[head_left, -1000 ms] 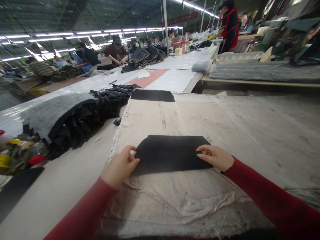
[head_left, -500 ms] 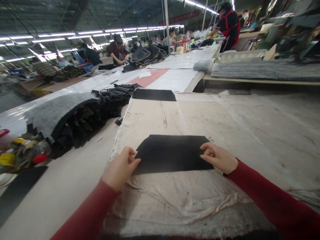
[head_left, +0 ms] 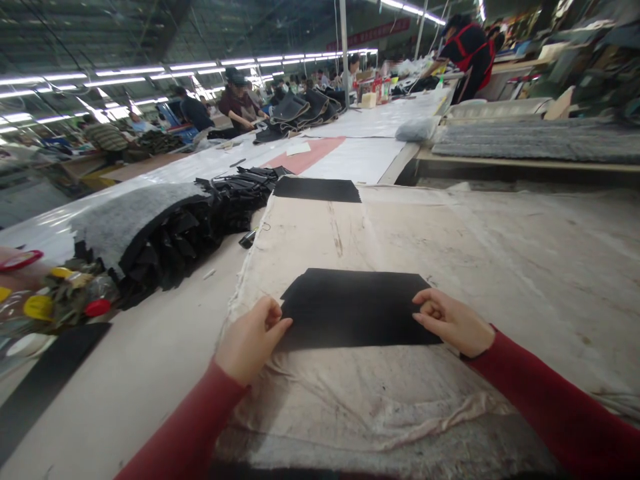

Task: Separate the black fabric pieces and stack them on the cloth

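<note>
A flat black fabric panel [head_left: 357, 307] with slanted upper corners lies on the cream cloth [head_left: 425, 393] in front of me. At its left end, my left hand [head_left: 253, 337] is closed, with thumb and forefinger pinching the edge. My right hand [head_left: 453, 320] grips the opposite end, its fingers curled in and the thumb on top. Whether the panel is one layer or several I cannot tell. Farther back, a second black fabric piece [head_left: 317, 190] rests at the far edge of the cloth.
Left of the cloth are a heap of black fabric pieces [head_left: 175, 243], a red-rimmed container [head_left: 23, 260] and a yellow lid [head_left: 39, 308]. Behind runs a long white table [head_left: 370, 160]. Grey padded sheets [head_left: 530, 140] are stacked at right. Co-workers stand farther off.
The whole scene has shifted slightly to the right in the view. Both hands keep their pinch on the panel's ends, and the panel lies nearly the same on the cloth.
</note>
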